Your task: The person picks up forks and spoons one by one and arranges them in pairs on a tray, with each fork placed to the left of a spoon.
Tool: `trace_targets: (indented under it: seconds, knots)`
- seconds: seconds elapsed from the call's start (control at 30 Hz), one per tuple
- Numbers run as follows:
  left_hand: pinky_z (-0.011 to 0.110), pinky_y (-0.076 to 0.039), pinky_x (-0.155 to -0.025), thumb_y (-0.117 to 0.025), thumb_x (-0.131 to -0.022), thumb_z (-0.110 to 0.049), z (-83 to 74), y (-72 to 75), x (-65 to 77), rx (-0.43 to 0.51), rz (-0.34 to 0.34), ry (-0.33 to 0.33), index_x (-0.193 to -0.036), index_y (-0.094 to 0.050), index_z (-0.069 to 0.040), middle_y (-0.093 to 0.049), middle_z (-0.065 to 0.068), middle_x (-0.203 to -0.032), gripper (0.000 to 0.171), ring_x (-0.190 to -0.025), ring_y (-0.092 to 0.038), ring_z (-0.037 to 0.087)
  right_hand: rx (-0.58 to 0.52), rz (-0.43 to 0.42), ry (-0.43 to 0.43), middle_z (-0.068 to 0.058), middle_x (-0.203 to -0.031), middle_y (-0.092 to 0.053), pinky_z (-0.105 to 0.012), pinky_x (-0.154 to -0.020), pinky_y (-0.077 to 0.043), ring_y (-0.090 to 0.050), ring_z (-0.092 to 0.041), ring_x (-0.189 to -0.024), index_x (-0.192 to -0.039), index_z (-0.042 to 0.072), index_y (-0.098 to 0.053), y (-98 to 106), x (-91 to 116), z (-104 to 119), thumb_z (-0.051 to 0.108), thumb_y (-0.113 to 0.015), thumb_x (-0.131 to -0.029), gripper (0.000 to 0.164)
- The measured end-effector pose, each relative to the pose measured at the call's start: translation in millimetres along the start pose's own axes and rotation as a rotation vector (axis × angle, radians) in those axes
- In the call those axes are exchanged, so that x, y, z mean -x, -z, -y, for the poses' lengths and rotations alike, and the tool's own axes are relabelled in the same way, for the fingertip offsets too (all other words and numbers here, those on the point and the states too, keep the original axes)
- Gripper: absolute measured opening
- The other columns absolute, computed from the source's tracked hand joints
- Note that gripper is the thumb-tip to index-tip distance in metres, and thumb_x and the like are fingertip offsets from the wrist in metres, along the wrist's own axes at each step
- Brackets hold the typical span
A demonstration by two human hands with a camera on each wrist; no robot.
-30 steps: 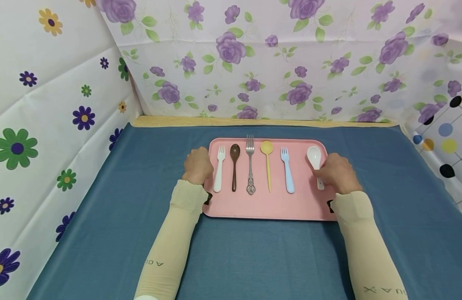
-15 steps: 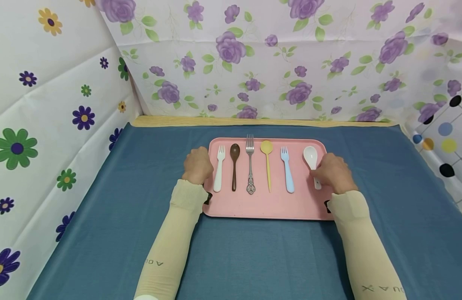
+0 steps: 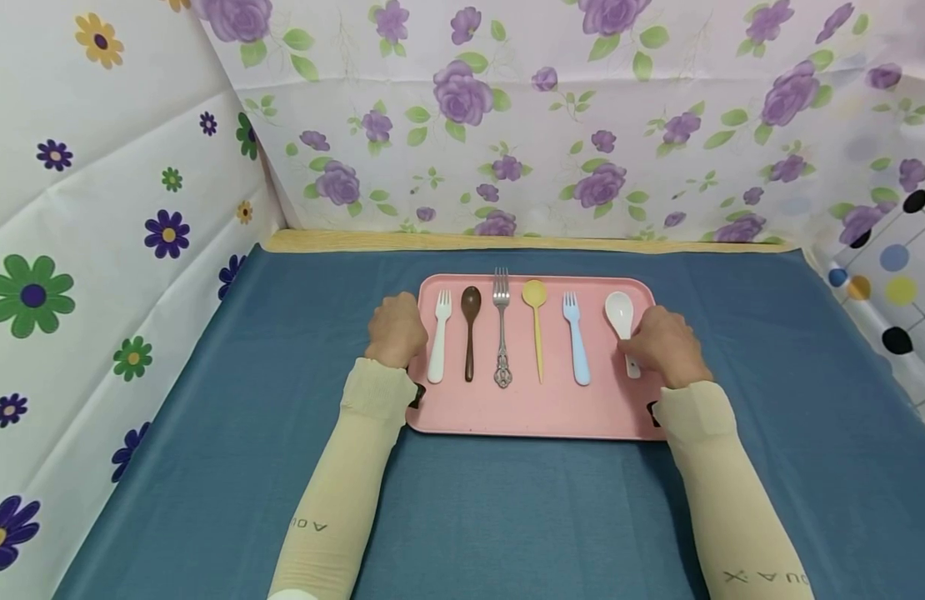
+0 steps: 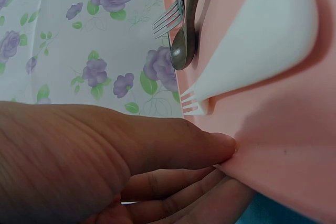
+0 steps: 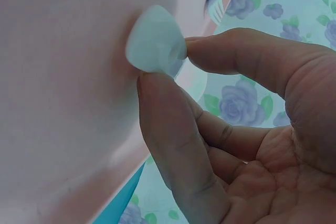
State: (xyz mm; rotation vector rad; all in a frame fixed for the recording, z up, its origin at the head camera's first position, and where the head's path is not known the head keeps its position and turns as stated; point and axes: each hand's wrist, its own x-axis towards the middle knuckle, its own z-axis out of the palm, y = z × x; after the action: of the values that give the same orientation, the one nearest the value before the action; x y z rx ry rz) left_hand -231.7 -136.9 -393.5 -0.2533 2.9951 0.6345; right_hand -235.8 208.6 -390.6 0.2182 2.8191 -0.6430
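A pink tray (image 3: 537, 412) lies on the table with a row of cutlery on it. My left hand (image 3: 397, 332) grips its left edge; in the left wrist view the thumb presses on top while the other fingers curl beneath the rim. At the tray's right end, my right hand (image 3: 668, 346) pinches the handle of a white spoon (image 3: 619, 308) between thumb and finger, as the right wrist view shows closely. The spoon's bowl points to the back. Nearest the left hand is a white fork (image 3: 437, 342), with a dark brown spoon (image 3: 470, 321) beside it.
Between these lie a silver fork (image 3: 502, 321), a yellow spoon (image 3: 536, 325) and a light blue fork (image 3: 575, 337). Blue cloth (image 3: 537, 517) covers the table. A flowered sheet (image 3: 462, 150) hangs behind, with patterned sheets at both sides.
The right hand has shifted slightly left, bringing the white spoon closer to the light blue fork. The left hand keeps its place on the tray edge.
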Motion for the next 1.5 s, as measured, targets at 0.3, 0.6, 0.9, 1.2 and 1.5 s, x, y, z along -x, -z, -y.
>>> trace_targets:
  seconds: [0.3,0.6,0.9,1.2,1.5]
  knots:
    - [0.034,-0.045,-0.043,-0.064,-0.079,0.007,-0.2,-0.5,-0.6,-0.001,0.003,0.0,-0.082,-0.067,0.003,-0.062,0.015,-0.069,0.006,-0.056,-0.059,0.026,0.005,-0.003,0.008,-0.017,-0.075,-0.057,-0.034,-0.049,-0.042,-0.052,-0.027,-0.062,-0.086,-0.003,-0.064,-3.1,-0.6,0.9,0.019,-0.066,-0.084,0.022]
    - [0.034,-0.044,-0.043,-0.064,-0.079,0.007,-0.6,0.2,-0.2,0.003,0.001,-0.006,-0.082,-0.067,0.003,-0.062,0.015,-0.068,0.006,-0.056,-0.058,0.026,-0.009,-0.009,0.002,-0.015,-0.07,-0.054,-0.033,-0.047,-0.041,-0.051,-0.026,-0.059,-0.081,-0.002,-0.064,-4.4,0.9,0.4,0.018,-0.065,-0.084,0.02]
    - [0.034,-0.045,-0.044,-0.064,-0.078,0.007,-1.4,0.7,0.2,-0.006,-0.004,-0.002,-0.085,-0.067,0.004,-0.064,0.016,-0.071,0.008,-0.057,-0.059,0.026,0.003,0.026,0.003,-0.011,-0.063,-0.049,-0.033,-0.047,-0.038,-0.047,-0.024,-0.056,-0.072,0.0,-0.062,-1.9,2.9,3.2,0.017,-0.065,-0.081,0.019]
    - [0.034,-0.046,-0.044,-0.064,-0.079,0.007,-0.3,0.4,0.1,-0.012,-0.005,-0.005,-0.086,-0.068,0.004,-0.064,0.017,-0.073,0.009,-0.058,-0.06,0.026,0.011,0.059,0.016,-0.008,-0.059,-0.047,-0.033,-0.048,-0.038,-0.047,-0.023,-0.055,-0.07,0.001,-0.061,-0.3,1.5,1.9,0.017,-0.065,-0.081,0.019]
    - [0.034,-0.044,-0.044,-0.063,-0.079,0.007,-0.2,0.6,0.5,-0.009,-0.007,-0.01,-0.083,-0.067,0.004,-0.064,0.016,-0.071,0.006,-0.058,-0.059,0.026,0.019,0.115,0.008,-0.008,-0.06,-0.048,-0.032,-0.049,-0.039,-0.048,-0.022,-0.054,-0.073,0.0,-0.063,3.8,0.4,1.1,0.018,-0.064,-0.082,0.021]
